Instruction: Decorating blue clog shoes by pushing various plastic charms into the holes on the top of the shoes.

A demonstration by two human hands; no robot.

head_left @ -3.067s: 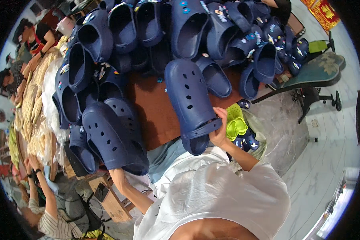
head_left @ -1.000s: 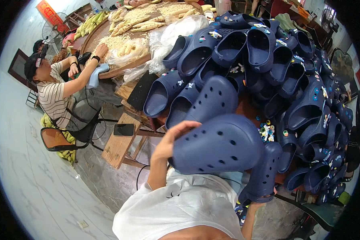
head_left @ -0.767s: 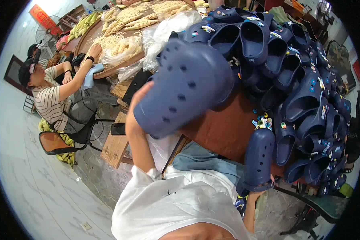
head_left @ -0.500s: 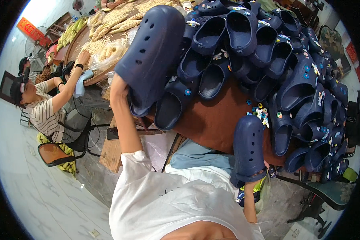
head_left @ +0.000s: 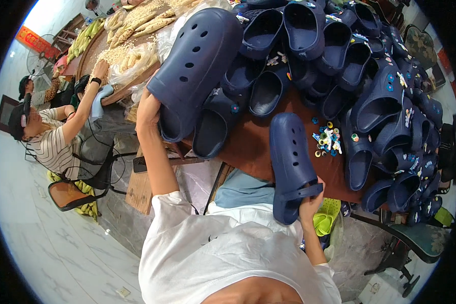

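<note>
A navy perforated foam clog (head_left: 195, 68) is gripped heel-end by the left hand (head_left: 148, 109), lengthwise toward the heap of navy clogs (head_left: 339, 55), while a second navy foam clog (head_left: 290, 162) is clasped at its heel strap by the right hand (head_left: 309, 205).

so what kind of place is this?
Probably a small workshop or packing room for foam clogs: a table heaped with navy clogs, loose shoe charms, and the left hand and right hand each holding a clog.

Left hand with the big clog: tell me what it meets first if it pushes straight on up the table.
Probably the heap of navy clogs on the brown table. The left hand grips the heel of a large navy clog, whose toe already sits against or over that heap; depth is unclear in this view.
</note>
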